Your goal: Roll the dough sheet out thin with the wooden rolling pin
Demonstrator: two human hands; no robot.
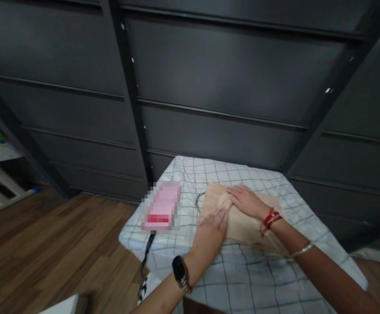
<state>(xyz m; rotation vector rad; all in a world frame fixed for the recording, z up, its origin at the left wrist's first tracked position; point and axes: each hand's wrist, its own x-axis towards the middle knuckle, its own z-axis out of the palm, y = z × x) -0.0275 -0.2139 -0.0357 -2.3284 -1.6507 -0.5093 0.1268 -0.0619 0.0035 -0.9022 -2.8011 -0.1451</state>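
A peach-coloured piece of fabric (253,226) lies on the checked cloth, with a raised fold or bunched part between my hands. My left hand (215,222) rests on its left side, fingers stretched out and slightly blurred. Across the upper middle of the fabric lies my right hand (248,201), palm down with its fingers extended to the left. Neither hand visibly grips anything; whatever is under the palms is hidden. A thin grey curved piece (199,200), like part of a ring or cord, sticks out at the fabric's left edge.
A white checked cloth (190,170) covers the small table. On its left lies a pixelated pink object (162,205) with a black strap (147,253) hanging over the edge. Behind stands a dark metal panel (222,78). Wooden floor (88,244) shows at left.
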